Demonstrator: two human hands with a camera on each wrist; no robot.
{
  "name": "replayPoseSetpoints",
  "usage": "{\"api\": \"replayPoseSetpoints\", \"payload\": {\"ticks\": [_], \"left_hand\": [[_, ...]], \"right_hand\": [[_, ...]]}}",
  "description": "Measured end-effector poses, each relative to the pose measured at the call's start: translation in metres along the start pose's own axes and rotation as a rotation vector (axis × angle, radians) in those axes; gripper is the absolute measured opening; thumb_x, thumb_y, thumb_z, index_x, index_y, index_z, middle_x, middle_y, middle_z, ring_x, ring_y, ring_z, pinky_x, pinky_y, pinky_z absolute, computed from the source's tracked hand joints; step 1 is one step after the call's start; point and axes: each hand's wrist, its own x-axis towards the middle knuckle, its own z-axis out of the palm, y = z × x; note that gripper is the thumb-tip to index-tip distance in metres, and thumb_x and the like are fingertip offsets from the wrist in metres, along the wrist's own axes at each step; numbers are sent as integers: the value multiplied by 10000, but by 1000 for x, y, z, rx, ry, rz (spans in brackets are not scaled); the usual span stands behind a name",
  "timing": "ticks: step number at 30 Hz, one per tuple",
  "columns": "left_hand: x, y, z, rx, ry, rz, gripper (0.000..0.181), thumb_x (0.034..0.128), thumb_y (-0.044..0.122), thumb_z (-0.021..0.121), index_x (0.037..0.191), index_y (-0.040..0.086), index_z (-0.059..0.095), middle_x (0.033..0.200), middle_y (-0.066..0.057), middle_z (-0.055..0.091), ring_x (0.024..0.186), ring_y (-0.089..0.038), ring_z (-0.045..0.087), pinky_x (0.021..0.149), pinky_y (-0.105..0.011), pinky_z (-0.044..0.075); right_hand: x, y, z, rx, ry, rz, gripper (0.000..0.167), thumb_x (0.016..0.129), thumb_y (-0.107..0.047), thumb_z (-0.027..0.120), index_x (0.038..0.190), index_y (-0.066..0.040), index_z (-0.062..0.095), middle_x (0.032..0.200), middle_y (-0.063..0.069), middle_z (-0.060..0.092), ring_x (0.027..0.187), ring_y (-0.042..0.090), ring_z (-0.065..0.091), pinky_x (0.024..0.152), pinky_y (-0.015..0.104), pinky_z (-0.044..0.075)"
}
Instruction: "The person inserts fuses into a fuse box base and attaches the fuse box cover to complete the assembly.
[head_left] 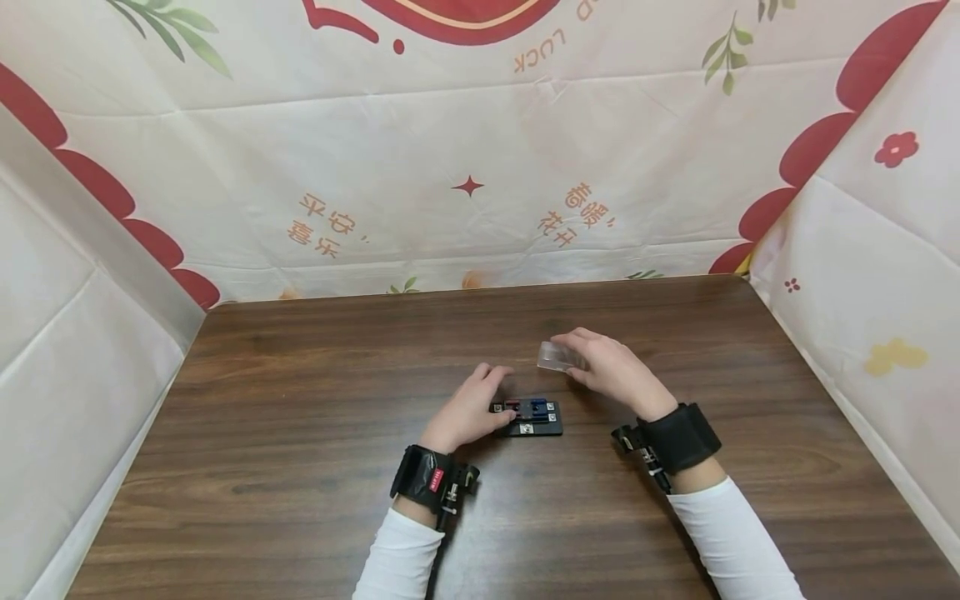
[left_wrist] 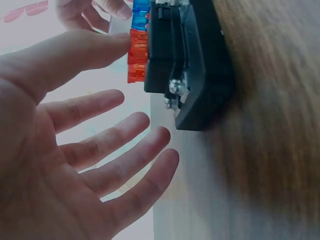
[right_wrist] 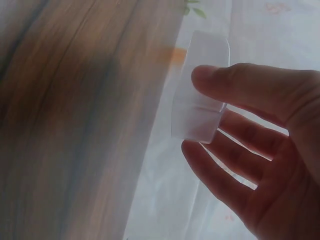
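A black fuse block lies on the table, with red blade fuses and blue blade fuses in its top. My left hand is at its left end. In the left wrist view the thumb's tip is at the red fuses, while the other fingers stretch out apart from the block. Metal screw terminals show along the block's side. Behind and to the right of the block, my right hand pinches a clear plastic cover between thumb and fingers, held above the table.
The brown wood-grain table runs back to a white printed cloth. More cloth hangs along the left and right sides. Each wrist wears a black strap with a small camera.
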Motion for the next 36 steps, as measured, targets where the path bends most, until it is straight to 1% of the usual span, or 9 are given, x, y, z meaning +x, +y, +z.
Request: {"api": "replayPoseSetpoints", "payload": {"ticks": [4, 7, 10, 15, 18, 20, 27, 33, 36], "left_hand": [[1, 1, 0, -1, 17, 9, 579, 879, 168, 711, 1393, 63, 467, 1250, -132, 499, 1093, -253, 542, 910, -405, 460], [1, 2, -2, -4, 42, 19, 570, 877, 152, 712, 1387, 64, 471, 1257, -129, 488, 1091, -256, 545, 901, -406, 465], [2, 3, -5, -4, 69, 39, 575, 876, 135, 713, 1386, 55, 460, 1252, -136, 477, 1056, -251, 548, 871, -395, 474], [5, 5, -8, 8, 106, 74, 591, 881, 120, 706, 1397, 27, 433, 1258, -156, 474, 1027, -246, 549, 844, -381, 479], [5, 7, -9, -5, 117, 98, 573, 882, 102, 700, 1387, 17, 443, 1247, -167, 489, 1011, -251, 551, 833, -387, 480], [6, 8, -9, -5, 121, 111, 541, 880, 92, 700, 1365, 20, 469, 1231, -159, 502, 1004, -250, 553, 826, -383, 482], [6, 9, -7, 10, 122, 149, 405, 855, 39, 714, 1233, 5, 571, 1155, -127, 575, 1024, -245, 581, 867, -363, 482], [4, 10, -4, 2, 95, 121, 387, 859, 51, 715, 1221, 11, 584, 1153, -111, 587, 1021, -219, 580, 868, -356, 485], [3, 12, -2, 8, 88, 124, 372, 861, 59, 715, 1208, 12, 589, 1146, -107, 593, 1024, -217, 581, 873, -355, 482]], "right_hand": [[1, -10, 4, 9, 17, -49, 487, 804, -1, 756, 1263, -1, 591, 1157, 148, 615, 968, 279, 625, 750, 415, 519], [1, -17, 6, 12, 27, -93, 476, 795, 5, 764, 1243, 10, 602, 1144, 145, 617, 953, 273, 631, 747, 391, 522], [1, -24, 6, 15, 35, -123, 461, 790, 2, 770, 1223, 15, 613, 1136, 143, 620, 937, 265, 634, 741, 373, 521], [0, -35, 4, 36, 39, -144, 436, 794, -17, 773, 1203, 15, 624, 1126, 140, 626, 913, 243, 637, 724, 356, 522], [-2, -40, 4, 51, 34, -147, 432, 796, -31, 778, 1199, 9, 628, 1125, 127, 629, 923, 235, 638, 733, 348, 525], [-3, -42, 5, 57, 30, -155, 433, 799, -37, 778, 1202, 9, 626, 1128, 125, 628, 934, 238, 639, 739, 343, 526], [-6, -48, 9, 75, 16, -196, 435, 810, -35, 767, 1214, 14, 615, 1117, 128, 623, 936, 238, 631, 742, 331, 520], [-9, -49, 10, 84, -3, -174, 423, 813, -49, 768, 1206, 12, 623, 1129, 127, 625, 958, 233, 632, 766, 336, 522], [-11, -49, 9, 96, -14, -166, 419, 815, -50, 767, 1204, 11, 626, 1133, 122, 625, 961, 226, 630, 767, 334, 521]]}}
